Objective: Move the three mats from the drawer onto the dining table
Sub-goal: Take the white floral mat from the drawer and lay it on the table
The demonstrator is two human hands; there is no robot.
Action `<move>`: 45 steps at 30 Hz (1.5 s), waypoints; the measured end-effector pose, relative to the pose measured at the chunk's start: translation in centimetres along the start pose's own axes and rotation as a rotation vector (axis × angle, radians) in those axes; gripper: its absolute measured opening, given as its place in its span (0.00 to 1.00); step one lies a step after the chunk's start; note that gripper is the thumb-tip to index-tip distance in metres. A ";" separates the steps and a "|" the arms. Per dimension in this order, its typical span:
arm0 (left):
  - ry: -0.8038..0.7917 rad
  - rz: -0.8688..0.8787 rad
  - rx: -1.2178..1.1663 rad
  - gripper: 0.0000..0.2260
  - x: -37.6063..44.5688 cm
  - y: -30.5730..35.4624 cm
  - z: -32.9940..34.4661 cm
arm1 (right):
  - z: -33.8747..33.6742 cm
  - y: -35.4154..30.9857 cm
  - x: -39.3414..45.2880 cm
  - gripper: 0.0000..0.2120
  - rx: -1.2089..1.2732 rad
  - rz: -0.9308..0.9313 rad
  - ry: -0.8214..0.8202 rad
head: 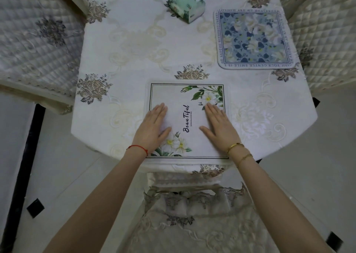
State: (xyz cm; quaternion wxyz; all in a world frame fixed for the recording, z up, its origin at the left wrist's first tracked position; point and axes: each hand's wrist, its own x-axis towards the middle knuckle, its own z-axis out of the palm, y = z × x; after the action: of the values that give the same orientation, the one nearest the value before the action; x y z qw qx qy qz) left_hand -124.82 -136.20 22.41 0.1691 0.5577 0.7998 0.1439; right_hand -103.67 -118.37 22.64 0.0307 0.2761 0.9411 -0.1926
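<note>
A white mat [185,96] with green leaves, white flowers and the word "Beautiful" lies flat at the near edge of the dining table [134,46]. My left hand [154,127] rests flat on its left half, fingers straight. On its right half my right hand [219,125] presses flat the same way. A second mat [254,39], blue with white flowers and a lettered border, lies at the table's far right. No drawer is in view.
A green tissue pack [185,4] sits at the far middle of the table. Quilted chairs stand at the left [36,41] and right [323,37]. Another covered chair [194,220] is tucked in just below the near edge, between my arms.
</note>
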 end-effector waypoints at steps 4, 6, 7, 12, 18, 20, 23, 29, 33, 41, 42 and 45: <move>0.017 -0.059 0.020 0.33 -1.8 -1.9 -0.6 | -0.9 2.8 -2.5 0.36 -0.001 0.105 0.000; 0.015 -0.086 0.056 0.34 -2.7 -2.3 -0.7 | -1.2 3.2 -3.7 0.37 -0.023 0.176 0.012; 0.015 -0.098 0.064 0.34 -3.1 -2.2 -0.7 | -1.2 2.9 -4.3 0.37 -0.030 0.193 0.021; 0.015 -0.028 -0.007 0.33 -5.3 1.7 0.7 | 0.5 -3.0 -6.2 0.35 0.006 0.072 0.018; -0.020 -0.048 -0.013 0.33 -7.2 4.1 3.0 | 3.4 -5.7 -6.7 0.36 -0.012 0.047 -0.035; -0.019 -0.064 -0.002 0.33 -7.7 3.5 2.7 | 3.1 -4.9 -7.2 0.36 -0.014 0.046 -0.030; -0.020 -0.086 0.032 0.34 -8.8 2.1 1.9 | 2.3 -3.1 -8.6 0.35 0.005 0.053 -0.021; -0.036 -0.141 0.034 0.34 -10.4 1.1 0.3 | 1.2 -0.8 -11.2 0.31 0.009 0.142 0.009; -0.009 -0.181 0.029 0.28 -11.9 2.0 -0.2 | 0.3 -0.3 -13.2 0.26 -0.010 0.217 0.067; 0.193 -0.152 -0.086 0.20 -16.2 7.4 -2.9 | -3.6 -3.1 -18.1 0.22 0.193 0.169 0.174; 0.213 -0.146 -0.092 0.19 -16.8 8.0 -3.2 | -4.2 -3.5 -19.0 0.22 0.203 0.153 0.189; 0.258 -0.118 -0.103 0.21 -18.9 9.6 -3.9 | -5.3 -4.4 -22.1 0.21 0.204 0.138 0.221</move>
State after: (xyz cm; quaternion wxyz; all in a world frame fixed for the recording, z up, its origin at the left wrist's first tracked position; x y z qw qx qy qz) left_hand -112.37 -150.92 32.03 0.1013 0.4773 0.8378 0.2450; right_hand -87.08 -130.98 32.67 -0.0879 0.3611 0.8933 -0.2529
